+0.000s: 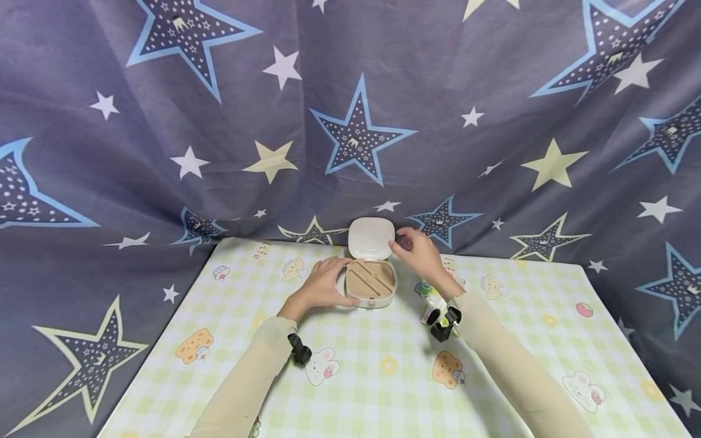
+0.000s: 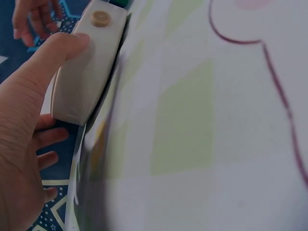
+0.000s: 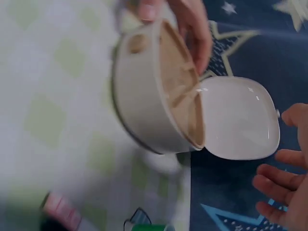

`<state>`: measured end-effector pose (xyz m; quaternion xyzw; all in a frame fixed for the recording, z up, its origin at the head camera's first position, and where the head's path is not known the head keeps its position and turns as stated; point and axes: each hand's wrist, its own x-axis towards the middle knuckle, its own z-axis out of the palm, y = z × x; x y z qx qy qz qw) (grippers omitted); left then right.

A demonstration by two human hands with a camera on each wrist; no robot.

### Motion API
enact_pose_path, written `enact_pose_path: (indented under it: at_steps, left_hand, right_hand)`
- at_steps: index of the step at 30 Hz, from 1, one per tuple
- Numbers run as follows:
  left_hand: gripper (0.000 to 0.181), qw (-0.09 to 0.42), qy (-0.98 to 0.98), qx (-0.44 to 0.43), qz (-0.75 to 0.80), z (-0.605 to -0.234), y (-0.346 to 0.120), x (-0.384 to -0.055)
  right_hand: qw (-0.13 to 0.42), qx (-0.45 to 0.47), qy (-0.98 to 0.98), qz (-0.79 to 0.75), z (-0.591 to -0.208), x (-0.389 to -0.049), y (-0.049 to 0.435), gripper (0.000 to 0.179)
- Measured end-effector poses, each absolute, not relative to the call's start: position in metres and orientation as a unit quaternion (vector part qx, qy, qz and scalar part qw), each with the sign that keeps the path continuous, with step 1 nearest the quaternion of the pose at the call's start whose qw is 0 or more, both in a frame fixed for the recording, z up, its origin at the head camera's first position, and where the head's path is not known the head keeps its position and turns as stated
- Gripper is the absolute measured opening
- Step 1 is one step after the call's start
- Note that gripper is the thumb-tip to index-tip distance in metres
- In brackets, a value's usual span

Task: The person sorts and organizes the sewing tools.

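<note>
A white box [image 1: 378, 302] with a tan divided inside stands near the back of the table, its white lid [image 1: 371, 238] raised upright behind it. My left hand [image 1: 327, 285] holds the box by its left side, the thumb on the front wall beside a round tan button [image 2: 100, 19] and the fingers reaching round behind. To the right of the lid is my right hand [image 1: 420, 252], its fingers loosely bent and holding nothing. In the right wrist view, those fingertips [image 3: 291, 115] lie close to the small tab on the lid's edge.
Under my right wrist stand small items, one with a green cap [image 1: 423, 288]; a pink-and-black item [image 3: 61, 210] shows in the right wrist view. A checked cloth with cartoon prints [image 1: 389, 389] covers the table. A star-patterned curtain [image 1: 465, 158] hangs right behind it.
</note>
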<state>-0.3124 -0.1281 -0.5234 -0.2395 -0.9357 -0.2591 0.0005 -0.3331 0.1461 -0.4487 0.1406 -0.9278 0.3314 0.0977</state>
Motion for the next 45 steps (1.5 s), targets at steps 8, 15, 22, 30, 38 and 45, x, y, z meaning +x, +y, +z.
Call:
enact_pose_path:
  at_steps: [8, 15, 22, 30, 38, 45]
  left_hand:
    - [0.113, 0.062, -0.950, -0.258, -0.164, -0.523, -0.124, -0.312]
    - [0.113, 0.087, -0.951, -0.262, -0.143, -0.523, -0.120, -0.308]
    - [0.112, 0.086, -0.951, -0.258, -0.147, -0.526, -0.120, -0.307]
    - [0.111, 0.085, -0.951, -0.259, -0.145, -0.525, -0.120, -0.307]
    - [0.114, 0.066, -0.952, -0.249, -0.166, -0.528, -0.119, -0.310]
    - [0.117, 0.062, -0.952, -0.244, -0.175, -0.532, -0.120, -0.313]
  right_hand:
    - [0.163, 0.254, -0.943, 0.136, -0.458, -0.306, 0.138, 0.055]
    - [0.174, 0.325, -0.928, 0.050, -0.476, -0.294, 0.131, 0.052]
    - [0.171, 0.349, -0.921, 0.018, -0.487, -0.293, 0.125, 0.041]
    - [0.168, 0.359, -0.918, 0.024, -0.488, -0.295, 0.120, 0.032]
    - [0.142, 0.359, -0.922, 0.039, -0.490, -0.297, 0.116, 0.025]
    - [0.141, 0.354, -0.924, 0.036, -0.490, -0.297, 0.114, 0.024]
